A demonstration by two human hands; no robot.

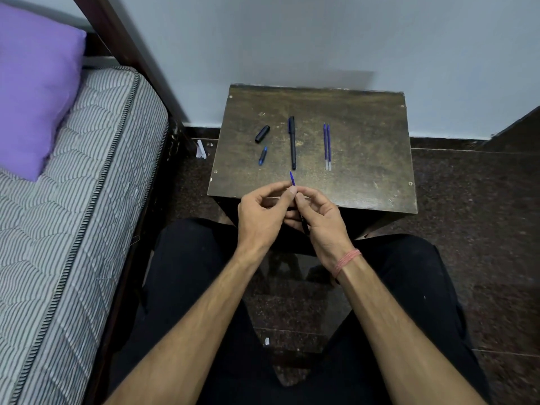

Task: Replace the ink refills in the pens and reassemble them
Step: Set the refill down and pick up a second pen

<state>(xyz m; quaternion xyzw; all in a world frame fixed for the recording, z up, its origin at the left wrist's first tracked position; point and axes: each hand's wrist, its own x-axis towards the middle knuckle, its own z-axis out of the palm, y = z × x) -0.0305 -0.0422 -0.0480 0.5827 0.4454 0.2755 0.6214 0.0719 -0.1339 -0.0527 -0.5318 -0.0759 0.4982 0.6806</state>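
Over the near edge of the small dark wooden table (365, 147), my left hand (261, 213) pinches a blue ink refill (292, 178) whose tip sticks up above my fingers. My right hand (318, 217) grips a black pen barrel (304, 226), mostly hidden in my fist, and the refill runs down toward it. On the table lie a black pen cap (262, 134), a small blue and black tip piece (262, 156), a whole black pen (292, 141) and two blue refills (327, 147) side by side.
A bed with a striped mattress (73, 185) and a purple pillow (32, 92) stands close on the left. The table backs onto a pale wall. My legs in black trousers are under my arms, with dark speckled floor (467, 214) around.
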